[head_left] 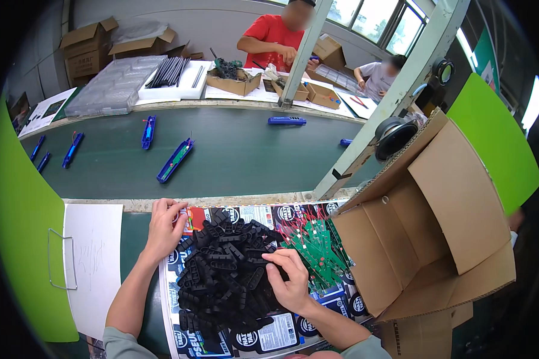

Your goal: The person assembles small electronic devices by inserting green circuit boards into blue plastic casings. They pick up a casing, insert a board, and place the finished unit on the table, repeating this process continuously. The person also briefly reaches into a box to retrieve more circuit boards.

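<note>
A heap of small black ribbed plastic parts [224,269] lies on the printed sheet in front of me. At its far left corner is my left hand [163,228], fingers curled and thumb drawn in beside a red printed patch; whatever they hold is too small to make out. Over the right side of the heap, my right hand [288,278] has thumb and forefinger closed on one black plastic part among the others. Just beyond that hand lies a pile of green circuit boards [318,254] with red wires.
An open cardboard box [395,245] stands tilted at my right. Several blue casings [175,160] lie on the green conveyor [227,161]. A white sheet [93,263] and green panel [27,239] are at left. Across the belt, a person in red [275,42] works beside trays and boxes.
</note>
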The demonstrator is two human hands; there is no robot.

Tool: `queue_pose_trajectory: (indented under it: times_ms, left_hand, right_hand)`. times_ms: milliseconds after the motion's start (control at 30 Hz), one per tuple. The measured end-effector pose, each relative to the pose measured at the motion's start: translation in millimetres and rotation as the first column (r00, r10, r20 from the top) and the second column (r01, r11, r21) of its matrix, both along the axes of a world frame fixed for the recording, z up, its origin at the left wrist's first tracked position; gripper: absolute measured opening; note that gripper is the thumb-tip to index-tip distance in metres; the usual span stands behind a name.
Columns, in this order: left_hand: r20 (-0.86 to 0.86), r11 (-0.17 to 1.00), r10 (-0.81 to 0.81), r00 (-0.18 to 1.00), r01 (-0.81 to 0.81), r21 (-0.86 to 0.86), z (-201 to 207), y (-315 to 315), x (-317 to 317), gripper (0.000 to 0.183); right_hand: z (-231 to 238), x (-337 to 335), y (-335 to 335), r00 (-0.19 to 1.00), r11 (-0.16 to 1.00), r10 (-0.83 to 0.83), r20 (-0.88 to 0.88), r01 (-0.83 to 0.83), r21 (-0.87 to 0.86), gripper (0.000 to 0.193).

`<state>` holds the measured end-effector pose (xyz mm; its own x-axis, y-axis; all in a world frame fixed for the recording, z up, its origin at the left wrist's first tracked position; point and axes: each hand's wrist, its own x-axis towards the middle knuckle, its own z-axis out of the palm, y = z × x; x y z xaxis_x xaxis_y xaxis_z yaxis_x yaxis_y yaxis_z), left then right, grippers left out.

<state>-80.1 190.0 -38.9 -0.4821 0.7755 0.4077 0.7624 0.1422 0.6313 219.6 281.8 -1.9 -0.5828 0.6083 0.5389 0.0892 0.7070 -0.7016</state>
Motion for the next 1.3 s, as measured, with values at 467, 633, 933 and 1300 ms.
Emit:
queue_pose_trajectory:
  times_ms: [467,633,933,1300]
  left_hand:
    - [0.001,1.0,0.0,1.0,0.0,0.016,-0.7,-2.6,-2.1,0.03]
    - [-0.002,1.0,-0.011,1.0,0.011,0.007,-2.5,0.6,-2.3,0.032]
    - [-0.003,0.999,-0.018,1.0,0.018,-0.043,0.1,-6.2,-4.0,0.033]
    - [-0.037,0.999,-0.016,0.999,0.014,-0.044,-2.4,-1.8,-3.9,0.034]
  right_hand:
    - [-3.0,-2.3,1.0,0.999,0.989,-0.022,-0.042,0.016,-0.147,0.018]
    - [-1.4,-2.4,2.0,0.999,0.991,-0.032,-0.009,0.03,-0.132,0.016]
    - [-5.8,-3.1,-0.2,1.0,0.981,-0.02,-0.023,0.015,-0.194,0.017]
    - [-6.9,-2.2,0.7,0.999,0.984,0.004,-0.032,-0.01,-0.178,0.018]
